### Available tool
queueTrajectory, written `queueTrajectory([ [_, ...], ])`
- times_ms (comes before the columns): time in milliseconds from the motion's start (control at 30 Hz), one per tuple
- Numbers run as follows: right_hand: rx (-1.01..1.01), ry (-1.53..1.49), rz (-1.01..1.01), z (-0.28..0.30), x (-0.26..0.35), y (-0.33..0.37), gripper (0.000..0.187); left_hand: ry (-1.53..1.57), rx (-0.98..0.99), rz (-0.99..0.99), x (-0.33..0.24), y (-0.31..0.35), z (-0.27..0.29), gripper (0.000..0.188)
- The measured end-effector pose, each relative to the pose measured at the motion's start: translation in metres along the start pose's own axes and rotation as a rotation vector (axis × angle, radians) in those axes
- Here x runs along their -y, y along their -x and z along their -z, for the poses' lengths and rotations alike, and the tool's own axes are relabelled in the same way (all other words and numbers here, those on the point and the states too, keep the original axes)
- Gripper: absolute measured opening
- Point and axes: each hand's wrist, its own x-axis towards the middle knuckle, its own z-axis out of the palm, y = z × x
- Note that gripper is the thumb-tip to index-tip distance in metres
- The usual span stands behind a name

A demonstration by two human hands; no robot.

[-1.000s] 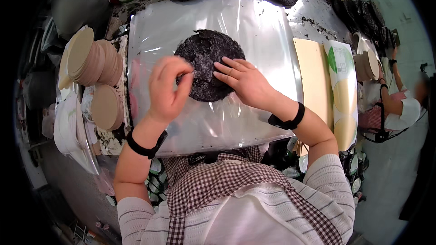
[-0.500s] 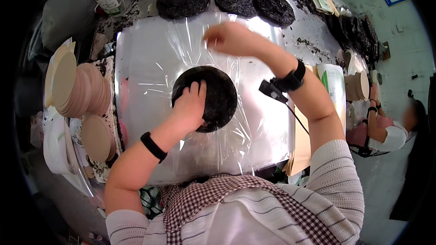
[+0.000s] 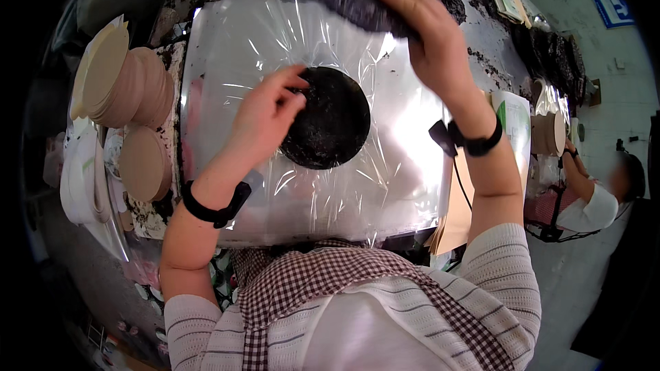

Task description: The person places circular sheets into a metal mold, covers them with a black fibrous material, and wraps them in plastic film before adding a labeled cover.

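Note:
A black round piece point(image 3: 326, 120) with a dark, flaky surface sits in the middle of a creased sheet of clear plastic film point(image 3: 275, 206). Folds in the film spread outward around it. My left hand point(image 3: 265, 113) hovers at its upper left edge, fingers loosely bent and apart, with nothing seen in them. At the far side, my right hand point(image 3: 436, 41) has hold of a black flaky disc point(image 3: 364, 0), raised, tilted and blurred by motion. Its thumb is out of sight. Each wrist wears a black band.
Stacks of beige round cards point(image 3: 127, 89) stand at the left. Dark crumbs and more black discs point(image 3: 550, 55) lie along the far and right sides. Brown paper sheets point(image 3: 454, 213) are at the right edge. Another person point(image 3: 584, 192) sits farther right.
My right hand, empty before, has moved away and right and now holds a black flaky disc. My left hand has lifted off the middle of the round piece toward its left edge.

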Motion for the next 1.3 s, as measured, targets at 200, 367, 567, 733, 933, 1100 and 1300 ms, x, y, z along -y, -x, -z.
queueTrajectory([
  [200, 0.547, 0.0, -0.051, -0.049, 0.112, 0.142, 0.054, -0.367, -0.046, -0.584, -0.027, 0.014, -0.008, 0.054],
  [367, 0.676, -0.393, -0.123, -0.044, 0.081, 0.109, 0.056, -0.83, 0.311, -0.198, 0.004, 0.001, -0.032, 0.095],
  [567, 1.004, -0.283, -0.328, -0.07, 0.082, 0.077, 0.042, -1.035, 0.31, -0.092, 0.02, 0.001, -0.049, 0.109],
  [733, 0.916, -0.376, -0.154, -0.053, 0.086, 0.099, 0.016, -0.94, 0.335, -0.086, 0.019, -0.005, -0.047, 0.089],
  [933, 0.833, -0.35, -0.09, -0.066, 0.097, 0.112, 0.016, -1.018, 0.147, -0.335, 0.049, -0.003, -0.075, 0.067],
  [1100, 0.267, -0.415, -0.432, 0.0, 0.024, 0.144, 0.037, -0.819, 0.093, -0.226, 0.037, 0.005, -0.028, 0.095],
  [1300, 0.256, -0.563, -0.319, -0.093, 0.04, 0.154, 0.11, -0.881, 0.244, -0.299, 0.044, 0.003, -0.022, 0.099],
])
